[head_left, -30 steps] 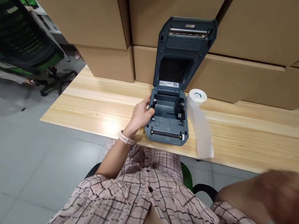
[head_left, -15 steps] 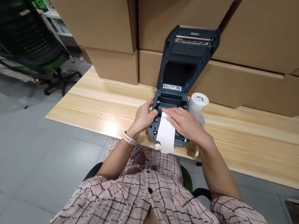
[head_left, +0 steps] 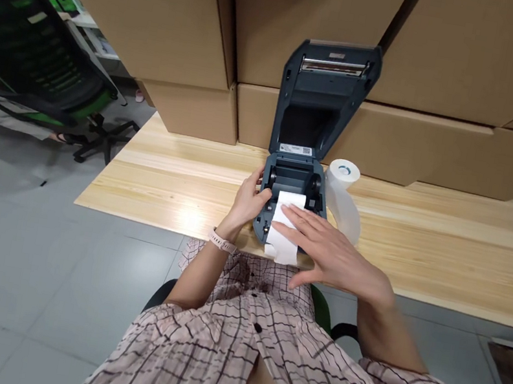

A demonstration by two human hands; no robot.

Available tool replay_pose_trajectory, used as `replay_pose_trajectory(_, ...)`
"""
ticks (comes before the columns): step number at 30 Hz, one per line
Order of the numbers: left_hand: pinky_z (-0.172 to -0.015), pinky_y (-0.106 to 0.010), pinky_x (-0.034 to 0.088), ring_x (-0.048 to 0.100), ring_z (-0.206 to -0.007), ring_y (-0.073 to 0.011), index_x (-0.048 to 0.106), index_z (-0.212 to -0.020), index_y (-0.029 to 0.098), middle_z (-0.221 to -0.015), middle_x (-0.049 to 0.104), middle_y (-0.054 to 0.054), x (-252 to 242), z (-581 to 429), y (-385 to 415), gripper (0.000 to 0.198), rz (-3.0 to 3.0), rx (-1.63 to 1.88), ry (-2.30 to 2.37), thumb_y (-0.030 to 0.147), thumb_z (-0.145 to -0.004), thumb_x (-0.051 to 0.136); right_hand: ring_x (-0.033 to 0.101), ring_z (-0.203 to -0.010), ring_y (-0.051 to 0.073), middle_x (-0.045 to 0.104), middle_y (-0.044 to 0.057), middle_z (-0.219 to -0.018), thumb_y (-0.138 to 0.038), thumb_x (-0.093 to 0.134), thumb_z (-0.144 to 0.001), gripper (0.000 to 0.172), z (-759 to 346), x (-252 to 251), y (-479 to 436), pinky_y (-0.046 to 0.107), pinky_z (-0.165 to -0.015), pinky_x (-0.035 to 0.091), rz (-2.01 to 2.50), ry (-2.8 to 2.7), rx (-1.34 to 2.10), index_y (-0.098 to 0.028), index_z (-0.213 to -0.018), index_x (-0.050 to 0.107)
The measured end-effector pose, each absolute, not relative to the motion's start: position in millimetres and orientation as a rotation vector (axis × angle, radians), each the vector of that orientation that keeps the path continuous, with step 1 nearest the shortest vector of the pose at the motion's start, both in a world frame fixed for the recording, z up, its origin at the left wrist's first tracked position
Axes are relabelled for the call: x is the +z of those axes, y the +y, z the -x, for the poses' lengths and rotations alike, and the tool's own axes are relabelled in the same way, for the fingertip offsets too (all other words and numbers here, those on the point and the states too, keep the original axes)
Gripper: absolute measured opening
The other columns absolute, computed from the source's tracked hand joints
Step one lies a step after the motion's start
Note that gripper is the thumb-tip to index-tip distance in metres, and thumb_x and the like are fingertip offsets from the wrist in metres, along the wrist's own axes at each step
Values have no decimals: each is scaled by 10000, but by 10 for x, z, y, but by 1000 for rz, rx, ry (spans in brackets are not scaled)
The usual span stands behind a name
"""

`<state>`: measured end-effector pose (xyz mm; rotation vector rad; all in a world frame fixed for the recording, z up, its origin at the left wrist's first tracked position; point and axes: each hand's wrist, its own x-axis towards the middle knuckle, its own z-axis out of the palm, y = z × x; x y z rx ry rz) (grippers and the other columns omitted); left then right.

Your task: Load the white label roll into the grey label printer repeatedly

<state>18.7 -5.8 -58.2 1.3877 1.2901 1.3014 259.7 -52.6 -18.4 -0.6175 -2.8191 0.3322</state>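
Printer is sitting near the front edge of the counter, with its lid being propped fully upright against the stacked cardboard boxes. Left hand is being clamped on the printer's left wall, thumb over the inner rim, fingers wrapped round the outside; a watch is being worn on that wrist. White paper strip is being laid over the open bay and front lip, its lower end hanging just past the counter edge. Right hand is being held flat and spread, nothing gripped. Its fingertips are being pressed on the strip's right half, with the palm lying right of the printer and nearer the body. Paper roll is standing on end just beside the printer's right rear corner, its tail being run down behind the right hand. Office chair is sitting on the floor, far left.
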Motion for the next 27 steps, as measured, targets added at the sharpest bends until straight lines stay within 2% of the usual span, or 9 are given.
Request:
replay_pose_trajectory(2, -994, -411, 585, 707, -1166, -264, 605, -1485, 169, -1353, 763, -135, -593, -185, -55, 718, -1383, 1309, 1290, 176, -768, 571, 294, -1670, 364, 297, 172, -1792, -650, 837, -837, 1009, -2544, -229, -575, 579, -1327, 382, 658, -2794, 269, -228, -1665, 444)
replay_pose_trajectory(5, -1015, -412, 579, 705, -1192, -265, 624, -1462, 191, -1380, 752, -129, -621, -179, -48, 694, -1374, 1318, 1288, 177, -770, 574, 372, -1642, 341, 456, 149, -1724, -242, 738, -992, 637, -2434, -302, -643, 575, -1275, 465, 769, -2691, 179, -226, -1595, 533)
replay_pose_trajectory(6, -1025, -420, 576, 703, -1200, -268, 623, -1464, 195, -1384, 749, -131, -633, -176, -44, 691, -1372, 1320, 1284, 178, -775, 577, 410, -1624, 329, 505, 135, -1694, -130, 664, -998, 588, -2410, -324, -659, 570, -1252, 493, 780, -2651, 167, -228, -1568, 560)
replay_pose_trajectory(8, -1055, -446, 567, 695, -1225, -276, 610, -1477, 192, -1391, 744, -138, -660, -167, -34, 691, -1373, 1326, 1270, 183, -787, 583, 481, -1584, 298, 571, 103, -1648, -23, 562, -981, 594, -2399, -362, -679, 560, -1225, 526, 759, -2579, 179, -245, -1531, 592)
replay_pose_trajectory(12, -1153, -491, 515, 624, -1371, -303, 559, -1526, 181, -1533, 656, -160, -708, -150, -13, 703, -1361, 1347, 1229, 212, -826, 613, 551, -1533, 250, 617, 62, -1607, -71, 541, -1025, 539, -2468, -394, -675, 551, -1223, 531, 679, -2499, 260, -292, -1512, 611)
replay_pose_trajectory(15, -1223, -508, 458, 523, -1506, -316, 478, -1602, 231, -1666, 536, -139, -725, -146, -6, 761, -1319, 1343, 1176, 239, -861, 648, 573, -1514, 251, 649, 66, -1572, -136, 556, -1064, 437, -2496, -401, -667, 536, -1199, 557, 642, -2459, 269, -277, -1465, 657)
replay_pose_trajectory(18, -1306, -539, 354, 431, -1591, -313, 410, -1652, 299, -1724, 470, -96, -724, -148, -16, 791, -1291, 1331, 1106, 264, -903, 660, 611, -1479, 258, 687, 73, -1525, -196, 574, -1087, 350, -2477, -412, -666, 534, -1160, 589, 628, -2407, 259, -270, -1402, 706)
replay_pose_trajectory(22, -1375, -528, 219, 367, -1640, -298, 410, -1657, 300, -1780, 381, -78, -711, -156, -54, 762, -1284, 1350, 1062, 311, -940, 668, 651, -1437, 262, 709, 76, -1493, -238, 587, -1096, 315, -2457, -411, -670, 549, -1138, 603, 620, -2364, 279, -275, -1376, 726)
replay_pose_trajectory(27, -1375, -532, 222, 342, -1655, -317, 388, -1670, 331, -1786, 375, -72, -697, -178, -89, 817, -1224, 1348, 1015, 425, -932, 725, 672, -1411, 266, 711, 76, -1488, -245, 585, -1096, 294, -2467, -371, -674, 539, -1118, 619, 623, -2358, 304, -263, -1340, 749)
